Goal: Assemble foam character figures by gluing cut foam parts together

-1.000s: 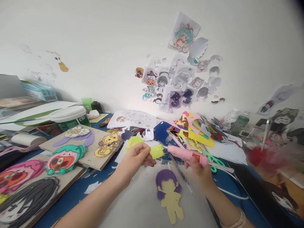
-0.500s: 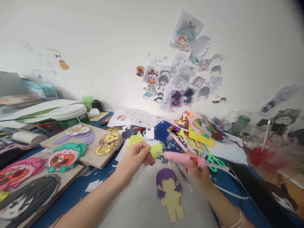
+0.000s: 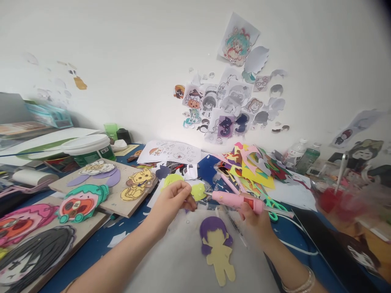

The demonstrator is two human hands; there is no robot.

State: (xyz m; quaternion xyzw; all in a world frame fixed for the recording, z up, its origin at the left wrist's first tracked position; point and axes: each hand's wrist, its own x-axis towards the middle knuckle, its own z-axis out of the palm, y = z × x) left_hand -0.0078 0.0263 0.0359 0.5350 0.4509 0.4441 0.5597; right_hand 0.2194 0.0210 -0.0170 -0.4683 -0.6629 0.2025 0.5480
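Observation:
Between the fingertips of my left hand (image 3: 179, 199) is a small lime-green cutout piece (image 3: 199, 191), held up over the work surface. My right hand (image 3: 255, 219) is wrapped round a pink glue gun (image 3: 236, 201), whose metal tip points left, close to the green piece; whether they touch I cannot tell. Below the hands, a doll-shaped cutout (image 3: 217, 252) with purple hair and a pale yellow body lies flat on a grey sheet (image 3: 171, 260). Another lime-green piece (image 3: 172, 179) lies behind my left hand. A slim pen-like tool (image 3: 236, 228) rests under the glue gun.
Green-handled scissors (image 3: 275, 209) lie right of the glue gun, near its white cord (image 3: 301, 248). Coloured scraps (image 3: 256, 167) are heaped behind. Boards with finished cutouts (image 3: 84, 203) and a white-lidded tub (image 3: 88, 148) stand left. Two bottles (image 3: 301, 154) stand at the back right.
The lime-green piece has turned in my left fingers and now shows a rounder face. The glue gun has shifted slightly to the right. The doll cutout has stayed in place.

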